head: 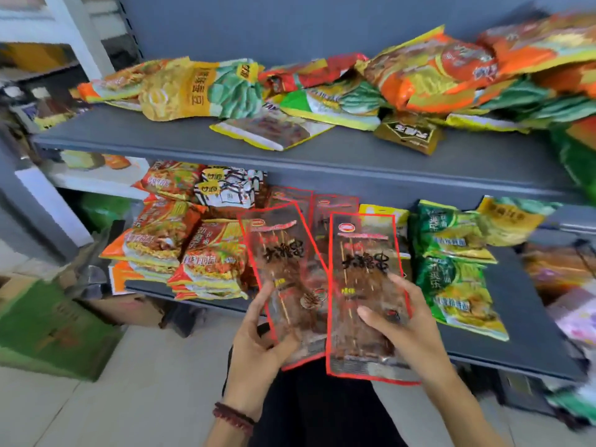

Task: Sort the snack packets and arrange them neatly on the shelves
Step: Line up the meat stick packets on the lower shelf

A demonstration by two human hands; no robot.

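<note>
My left hand point(258, 343) grips the lower end of a long red-edged clear skewer packet point(280, 253), tilted left. My right hand point(400, 321) holds a second skewer packet point(364, 253) of the same kind, thumb across its front. Both packets hang in front of the lower shelf point(522, 333). More red-edged packets point(332, 208) lie behind them on that shelf. Stacked orange noodle packets point(180, 250) sit at the shelf's left, green packets point(454, 262) at its right. The upper shelf point(322, 156) carries a jumbled heap of yellow, green and orange packets point(322, 88).
A green cardboard box point(48, 330) and a brown one stand on the floor at the left. A white rack with goods stands at the far left. More packets, blurred, lie at the right edge. Pale floor tiles lie below my hands.
</note>
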